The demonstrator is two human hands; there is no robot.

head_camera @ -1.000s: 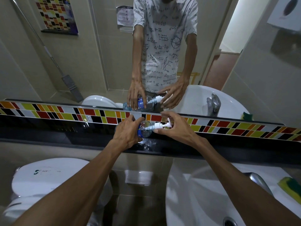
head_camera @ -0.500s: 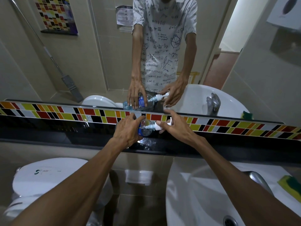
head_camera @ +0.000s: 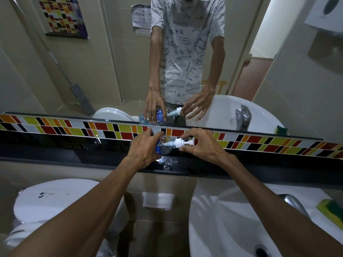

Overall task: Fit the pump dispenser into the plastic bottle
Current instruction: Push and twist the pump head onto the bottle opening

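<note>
Head view, looking down over both forearms at a black ledge (head_camera: 55, 153) under the mirror (head_camera: 111, 71). The left hand (head_camera: 143, 149) is wrapped around the clear plastic bottle (head_camera: 164, 145), fingers curled over its body and clamped on it, holding it tipped on its side just above the ledge, neck pointing right. The blue label shows between the fingers. The white pump dispenser (head_camera: 182, 142) sits at the bottle's neck, its collar against the mouth and its nozzle head out to the right. The right hand (head_camera: 201, 145) is on it: thumb and fingertips pinch the pump's collar and head, the other fingers fanned above. How far the collar is seated on the neck cannot be told from here.

Behind the hands runs a strip of coloured mosaic tiles (head_camera: 259, 143), and the mirror above doubles the grip, showing the bottle lying sideways with the pump at its mouth. Below the ledge, a white toilet cistern (head_camera: 55, 197) sits at the left, a white sink (head_camera: 232, 219) at the right, with a green-and-yellow sponge (head_camera: 330, 210) on the sink's far right rim.
</note>
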